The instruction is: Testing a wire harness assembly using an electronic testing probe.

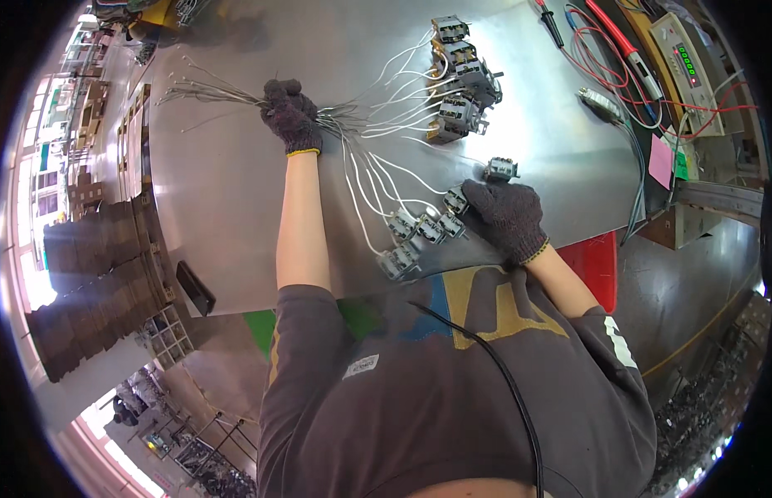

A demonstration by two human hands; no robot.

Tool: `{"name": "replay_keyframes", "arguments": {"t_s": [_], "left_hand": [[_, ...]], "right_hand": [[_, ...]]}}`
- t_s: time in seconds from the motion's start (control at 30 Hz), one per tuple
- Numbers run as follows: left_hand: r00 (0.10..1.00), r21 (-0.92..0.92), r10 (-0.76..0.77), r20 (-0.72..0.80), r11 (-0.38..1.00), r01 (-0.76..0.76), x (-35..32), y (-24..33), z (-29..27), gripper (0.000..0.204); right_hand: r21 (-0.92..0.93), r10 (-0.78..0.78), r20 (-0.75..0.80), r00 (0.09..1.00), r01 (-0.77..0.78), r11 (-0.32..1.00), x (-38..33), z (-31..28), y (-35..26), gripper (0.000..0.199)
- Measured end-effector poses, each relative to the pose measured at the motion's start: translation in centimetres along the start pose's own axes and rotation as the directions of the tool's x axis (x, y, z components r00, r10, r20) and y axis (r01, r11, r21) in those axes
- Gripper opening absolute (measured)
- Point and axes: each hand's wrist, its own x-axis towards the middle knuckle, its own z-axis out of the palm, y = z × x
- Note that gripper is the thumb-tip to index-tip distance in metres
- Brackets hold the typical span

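Note:
My left hand (pixel 290 116), in a dark knitted glove, is closed round a bundle of thin wires (pixel 211 90). The loose ends fan out to its left, and white insulated leads (pixel 402 116) spread to its right. These leads run to small grey boxy electrical parts: a stacked group (pixel 465 79) at the far side and a nearer cluster (pixel 427 227). My right hand (pixel 510 217), gloved too, has its fingers together at a grey boxy part (pixel 456 201) on that cluster's right edge; its fingertips are partly hidden. Just beyond the knuckles sits a separate grey part (pixel 501 169).
The parts lie on a shiny metal table (pixel 228 207). At the far right are a meter with a lit display (pixel 687 66), red test leads (pixel 585 50) and a cable connector (pixel 600 105). A black flat object (pixel 195 288) lies at the near left corner; a red bin (pixel 593 266) stands below the right edge.

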Motion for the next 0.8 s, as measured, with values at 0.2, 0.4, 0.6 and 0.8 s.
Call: {"name": "replay_keyframes", "arguments": {"t_s": [0.2, 0.4, 0.6, 0.8], "left_hand": [[0.998, 0.024, 0.063, 0.005, 0.998, -0.063, 0.9, -0.7, -0.1, 0.034], [0.999, -0.035, 0.028, 0.016, 0.999, -0.028, 0.7, -0.6, -0.3, 0.037], [1.0, -0.024, 0.015, 0.003, 1.0, -0.015, 0.5, -0.2, 0.2, 0.037], [0.999, -0.027, 0.025, 0.039, 0.999, -0.024, 0.7, -0.4, 0.2, 0.04]], "right_hand": [[0.087, -0.003, -0.071, 0.997, 0.009, 0.996, 0.0, -5.8, 0.4, 0.027], [0.814, 0.115, 0.097, 0.989, -0.145, 0.562, 3.6, -3.8, 4.3, 0.019], [0.682, 0.435, -0.181, 0.882, -0.206, 0.702, 3.2, -1.1, 3.1, 0.035], [0.858, 0.301, 0.235, 0.924, -0.343, 0.382, 4.5, 0.5, 1.8, 0.072]]}}
